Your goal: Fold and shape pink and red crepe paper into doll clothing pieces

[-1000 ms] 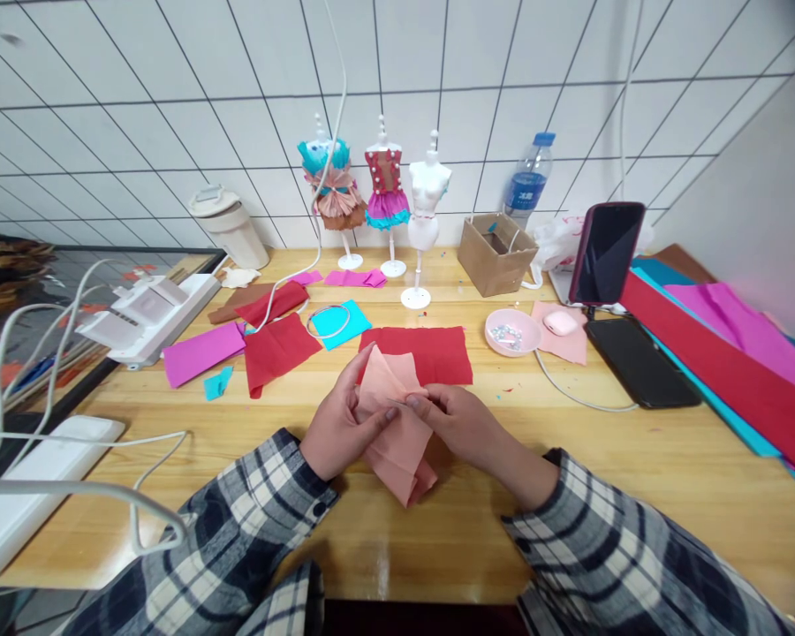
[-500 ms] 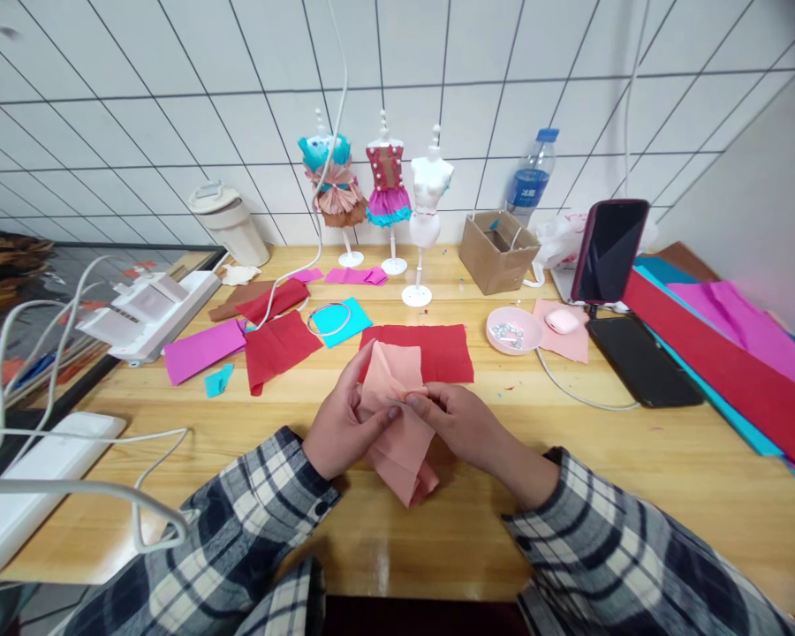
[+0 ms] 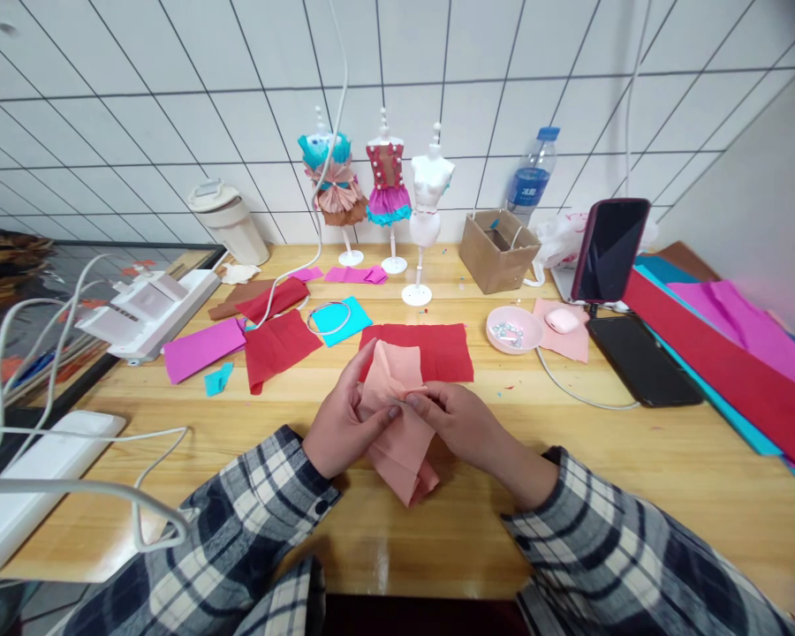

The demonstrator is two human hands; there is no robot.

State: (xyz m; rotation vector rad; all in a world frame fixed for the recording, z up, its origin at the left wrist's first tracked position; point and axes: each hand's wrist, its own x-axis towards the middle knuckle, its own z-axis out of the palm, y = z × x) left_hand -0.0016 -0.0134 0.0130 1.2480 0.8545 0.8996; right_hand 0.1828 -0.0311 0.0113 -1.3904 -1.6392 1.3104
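Observation:
Both my hands grip a piece of salmon-pink crepe paper (image 3: 401, 450) above the front of the table. It is gathered at its middle, flaring out above and below the pinch. My left hand (image 3: 348, 415) wraps its left side, thumb pressed on the gathers. From the right, my right hand (image 3: 460, 424) pinches the same gathers between thumb and fingers. Just beyond lies a flat red sheet (image 3: 437, 349), partly covered by the pink piece. Behind stand a bare white mini mannequin (image 3: 430, 208) and two dressed ones, one in red and magenta (image 3: 388, 181), one in turquoise and pink (image 3: 335, 181).
Left are red (image 3: 282, 349), magenta (image 3: 205, 349) and turquoise (image 3: 341, 320) pieces, a cup (image 3: 229, 221) and power strips (image 3: 53, 464) with cables. Right are a pink bowl (image 3: 513, 331) of small beads, a cardboard box (image 3: 500, 252), a bottle (image 3: 533, 172), phones (image 3: 646, 362) and long coloured sheets (image 3: 722, 362).

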